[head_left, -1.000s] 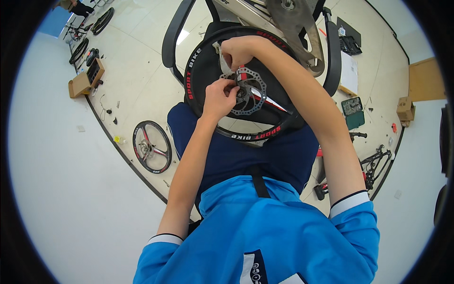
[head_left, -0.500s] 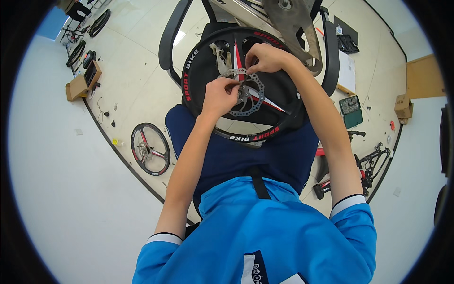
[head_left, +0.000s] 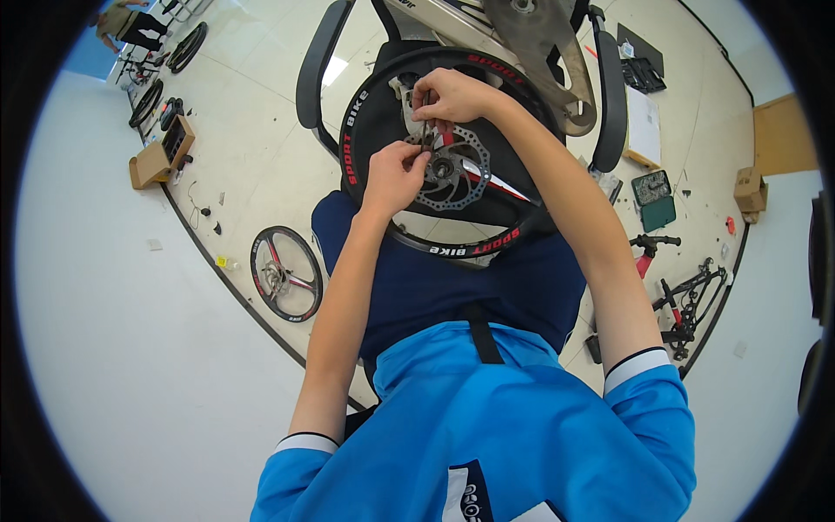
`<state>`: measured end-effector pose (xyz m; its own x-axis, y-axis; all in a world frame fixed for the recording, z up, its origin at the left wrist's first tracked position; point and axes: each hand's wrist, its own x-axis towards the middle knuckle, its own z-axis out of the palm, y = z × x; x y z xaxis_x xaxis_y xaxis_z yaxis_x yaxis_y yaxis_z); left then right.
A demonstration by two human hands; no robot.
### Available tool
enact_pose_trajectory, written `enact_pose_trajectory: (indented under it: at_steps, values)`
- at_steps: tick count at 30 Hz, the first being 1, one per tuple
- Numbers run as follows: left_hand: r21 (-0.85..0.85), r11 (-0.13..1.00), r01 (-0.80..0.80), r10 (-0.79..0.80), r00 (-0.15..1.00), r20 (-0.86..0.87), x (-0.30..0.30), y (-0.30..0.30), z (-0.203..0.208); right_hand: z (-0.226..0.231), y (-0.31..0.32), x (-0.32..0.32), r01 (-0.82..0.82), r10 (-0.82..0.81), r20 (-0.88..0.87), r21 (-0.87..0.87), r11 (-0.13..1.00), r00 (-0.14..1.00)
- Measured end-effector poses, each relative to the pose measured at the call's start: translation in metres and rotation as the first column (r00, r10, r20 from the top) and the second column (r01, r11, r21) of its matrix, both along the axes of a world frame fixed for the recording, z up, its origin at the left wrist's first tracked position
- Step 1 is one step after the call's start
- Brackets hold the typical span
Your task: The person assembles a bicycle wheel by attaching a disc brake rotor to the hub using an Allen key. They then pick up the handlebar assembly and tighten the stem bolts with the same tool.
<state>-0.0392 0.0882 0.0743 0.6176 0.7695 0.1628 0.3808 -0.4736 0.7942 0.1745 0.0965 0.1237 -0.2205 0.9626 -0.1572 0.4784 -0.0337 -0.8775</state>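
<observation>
A black three-spoke bicycle wheel (head_left: 351, 130) with red and white accents lies flat across my lap and the chair seat. On its hub sits a silver perforated disc brake rotor (head_left: 449, 204). My left hand (head_left: 396, 178) is closed at the rotor's left edge, thumb and fingers pinched together. Just above it, my right hand (head_left: 457, 96) pinches the upper part of a thin dark rod-like tool (head_left: 425, 130), which looks like a hex key and stands over the rotor's upper left. The tool's lower end is hidden by my left fingertips, as is whatever they may grip.
Black chair armrests (head_left: 320, 83) flank the wheel, and a bicycle frame (head_left: 435, 19) lies beyond it. A second wheel (head_left: 274, 278) is on the left floor. At right are a green tool case (head_left: 657, 211) and a red-black frame (head_left: 687, 304). Another person (head_left: 135, 28) stands far left.
My right hand has moved left and slightly up, now with the thin tool visible in its pinch. The left hand has shifted slightly left. The far person has come further into view.
</observation>
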Motion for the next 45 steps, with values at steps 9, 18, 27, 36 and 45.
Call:
enact_pose_trajectory:
  at_steps: [9,18,27,36,45]
  values:
    - [0.035,0.998,-0.049,0.057,0.956,-0.289,0.017,-0.011,0.027,0.020,0.000,-0.009,-0.062,0.062,0.225,-0.009,0.998,0.972]
    - [-0.496,0.855,-0.152,0.126,0.988,-0.086,0.012,0.005,-0.005,0.027,0.004,-0.023,-0.080,0.078,0.329,-0.007,0.997,0.941]
    - [-0.281,0.942,-0.182,0.133,0.974,-0.184,0.016,-0.007,0.005,0.015,0.004,-0.018,-0.087,0.078,0.297,0.016,0.996,0.952]
    - [-0.193,0.961,-0.197,0.162,0.969,-0.185,0.021,-0.009,0.003,0.002,0.005,-0.021,-0.001,-0.017,0.193,0.090,0.996,0.981]
    - [-0.275,0.919,-0.282,0.235,0.953,-0.190,0.024,-0.011,0.000,-0.013,0.010,-0.032,-0.142,0.093,0.248,0.187,0.972,0.964]
